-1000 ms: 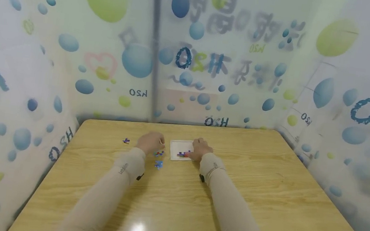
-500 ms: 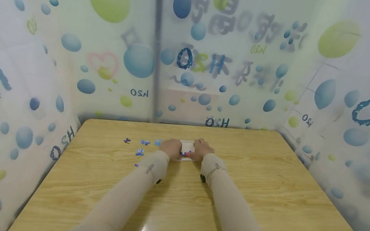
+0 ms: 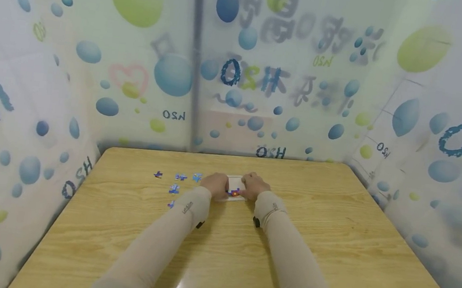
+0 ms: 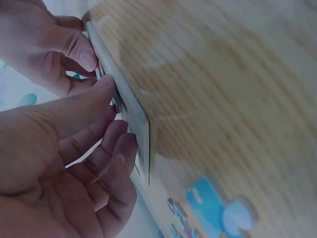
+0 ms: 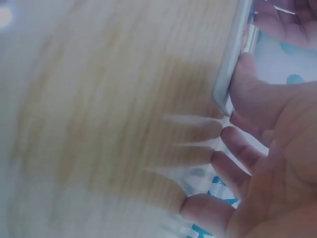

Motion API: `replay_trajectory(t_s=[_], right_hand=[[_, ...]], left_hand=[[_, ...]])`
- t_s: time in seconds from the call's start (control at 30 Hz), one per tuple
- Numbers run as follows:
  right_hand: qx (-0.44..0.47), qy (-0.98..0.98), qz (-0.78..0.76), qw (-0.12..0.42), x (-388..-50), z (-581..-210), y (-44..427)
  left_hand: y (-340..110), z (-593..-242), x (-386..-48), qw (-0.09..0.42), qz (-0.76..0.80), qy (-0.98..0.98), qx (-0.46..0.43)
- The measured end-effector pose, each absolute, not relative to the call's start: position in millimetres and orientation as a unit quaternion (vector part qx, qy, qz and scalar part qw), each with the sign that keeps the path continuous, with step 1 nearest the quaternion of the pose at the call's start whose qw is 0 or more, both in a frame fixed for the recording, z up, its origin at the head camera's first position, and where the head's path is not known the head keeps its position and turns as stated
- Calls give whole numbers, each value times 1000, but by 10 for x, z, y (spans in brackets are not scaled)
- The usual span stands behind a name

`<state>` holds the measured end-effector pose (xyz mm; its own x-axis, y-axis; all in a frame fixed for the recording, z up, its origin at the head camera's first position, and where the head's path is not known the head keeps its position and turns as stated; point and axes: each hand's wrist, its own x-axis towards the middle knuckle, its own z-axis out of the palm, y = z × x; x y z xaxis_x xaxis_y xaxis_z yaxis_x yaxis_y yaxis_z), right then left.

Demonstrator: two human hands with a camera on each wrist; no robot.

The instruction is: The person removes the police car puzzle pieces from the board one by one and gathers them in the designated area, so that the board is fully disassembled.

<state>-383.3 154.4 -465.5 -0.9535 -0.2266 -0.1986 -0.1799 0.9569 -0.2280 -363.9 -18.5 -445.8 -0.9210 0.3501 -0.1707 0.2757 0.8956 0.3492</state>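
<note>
A shallow white puzzle tray (image 3: 234, 181) lies on the table between both hands. A few joined jigsaw pieces (image 3: 235, 193), blue and purple with a red-orange spot, fill part of its near side. My left hand (image 3: 215, 186) is over the tray's left part. In the left wrist view its thumb and bent fingers pinch a jigsaw piece (image 4: 118, 103), seen edge-on, at the tray. My right hand (image 3: 254, 185) holds the tray's right end. The right wrist view shows its thumb on the tray rim (image 5: 229, 84), with the other fingers bent beside the corner, touching the table.
Several loose jigsaw pieces lie left of the tray: a dark one (image 3: 158, 174), blue ones (image 3: 181, 177) and a light-blue one (image 3: 196, 177). Another (image 3: 173, 189) sits nearer, and one (image 3: 171, 204) is partly behind the left sleeve. Patterned curtains (image 3: 152, 121) enclose the wooden table (image 3: 332, 231).
My left hand has moved right from the loose pieces to the tray, uncovering pieces behind it. Over the last half second it barely shifts. The right hand stays at the tray's right end.
</note>
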Motion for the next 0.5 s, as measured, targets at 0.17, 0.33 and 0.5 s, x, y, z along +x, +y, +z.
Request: replay_trajectory(t_s=[0.17, 0.33, 0.5], right_hand=[[-102, 984, -101, 104, -3836, -4668, 1535], [-96, 985, -96, 103, -3834, -4678, 1524], [-88, 987, -91, 101, -3830, -4678, 1503]], left_hand=[[-170, -4443, -3665, 131, 178, 963, 156], [-165, -4450, -3671, 140, 241, 949, 148], [-199, -4497, -3713, 154, 323, 927, 114]])
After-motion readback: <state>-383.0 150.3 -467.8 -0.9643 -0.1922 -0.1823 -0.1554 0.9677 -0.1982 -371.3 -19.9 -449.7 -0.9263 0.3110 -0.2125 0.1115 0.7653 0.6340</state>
